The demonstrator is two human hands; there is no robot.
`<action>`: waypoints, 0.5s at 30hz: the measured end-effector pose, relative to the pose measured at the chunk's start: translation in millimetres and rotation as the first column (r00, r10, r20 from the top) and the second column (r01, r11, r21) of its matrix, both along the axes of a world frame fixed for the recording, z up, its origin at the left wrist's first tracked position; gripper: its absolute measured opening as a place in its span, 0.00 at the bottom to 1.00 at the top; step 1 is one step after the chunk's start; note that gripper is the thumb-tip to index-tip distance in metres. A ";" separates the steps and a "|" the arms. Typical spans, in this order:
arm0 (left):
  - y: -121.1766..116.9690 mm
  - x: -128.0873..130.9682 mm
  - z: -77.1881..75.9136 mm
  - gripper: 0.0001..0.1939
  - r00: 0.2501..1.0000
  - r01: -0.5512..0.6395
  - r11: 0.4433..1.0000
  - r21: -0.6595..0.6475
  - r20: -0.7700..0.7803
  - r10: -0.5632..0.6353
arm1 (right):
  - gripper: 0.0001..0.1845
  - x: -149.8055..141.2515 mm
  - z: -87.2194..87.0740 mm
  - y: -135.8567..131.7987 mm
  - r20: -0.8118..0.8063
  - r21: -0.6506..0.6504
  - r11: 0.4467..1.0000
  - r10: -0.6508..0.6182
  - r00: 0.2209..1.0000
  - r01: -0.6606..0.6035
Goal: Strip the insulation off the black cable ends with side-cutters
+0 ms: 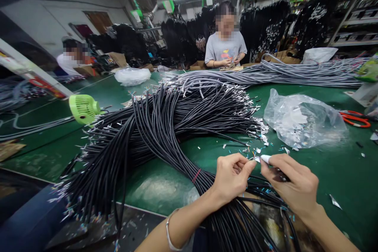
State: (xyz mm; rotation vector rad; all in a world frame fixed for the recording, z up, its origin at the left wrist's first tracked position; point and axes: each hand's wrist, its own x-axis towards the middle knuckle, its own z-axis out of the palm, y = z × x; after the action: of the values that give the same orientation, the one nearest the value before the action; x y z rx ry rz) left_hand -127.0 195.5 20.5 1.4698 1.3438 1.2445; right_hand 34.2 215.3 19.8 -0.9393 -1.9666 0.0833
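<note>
My left hand (233, 177) is closed in a pinch on a cable end, whose thin coloured wires (254, 154) stick out at the fingertips. Close beside it, my right hand (291, 185) is closed too, with a white cover (265, 159) on one fingertip near those wires. Something dark (283, 175) shows within the right hand's curled fingers; its kind is hidden. Under my forearms runs a bundle of black cables (174, 149), tied with a red band (196, 175). More black cables (115, 153) with stripped white ends are heaped to the left.
Grey cables (280, 73) lie across the back of the green table (351, 165). To the right are a clear plastic bag (307, 120) of scraps and orange-handled scissors (356, 119). A green fan (84, 108) stands left. One person (226, 45) works opposite, another (71, 61) far left.
</note>
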 end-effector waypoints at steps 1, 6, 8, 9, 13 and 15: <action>0.5 0.0 0.1 0.16 1.000 0.001 1.000 -0.014 0.014 -0.001 | 0.10 2.7 -3.0 0.2 0.049 0.028 0.999 0.033 0.998 -0.035; 3.0 -1.4 1.1 0.17 0.992 0.014 0.998 -0.054 0.129 -0.007 | 0.13 0.6 0.6 1.4 0.037 -0.070 0.973 0.223 0.974 -0.221; 2.8 -1.6 1.3 0.15 0.988 0.016 0.998 -0.054 0.152 -0.007 | 0.04 -4.3 7.7 1.3 -0.123 -0.191 0.971 0.119 0.985 -0.141; 2.4 -1.5 1.3 0.15 0.987 0.014 0.999 -0.051 0.158 -0.006 | 0.02 -6.2 10.5 1.3 -0.192 -0.271 0.957 0.050 0.980 -0.101; 0.9 -1.1 0.4 0.13 0.987 -0.002 1.000 -0.031 0.160 0.007 | 0.09 -7.3 12.5 2.6 -0.289 -0.548 0.827 -0.043 0.956 -0.128; 0.6 -1.1 -0.1 0.13 0.987 -0.002 1.000 -0.028 0.160 0.006 | 0.10 -6.3 10.2 3.5 -0.299 -0.592 0.788 -0.020 0.954 -0.169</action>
State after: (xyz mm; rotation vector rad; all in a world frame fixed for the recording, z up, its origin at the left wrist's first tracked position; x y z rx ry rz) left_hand -128.1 196.2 20.3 1.3190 1.2518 1.3126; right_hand 27.9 218.8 30.0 -1.1743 -1.7102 0.9121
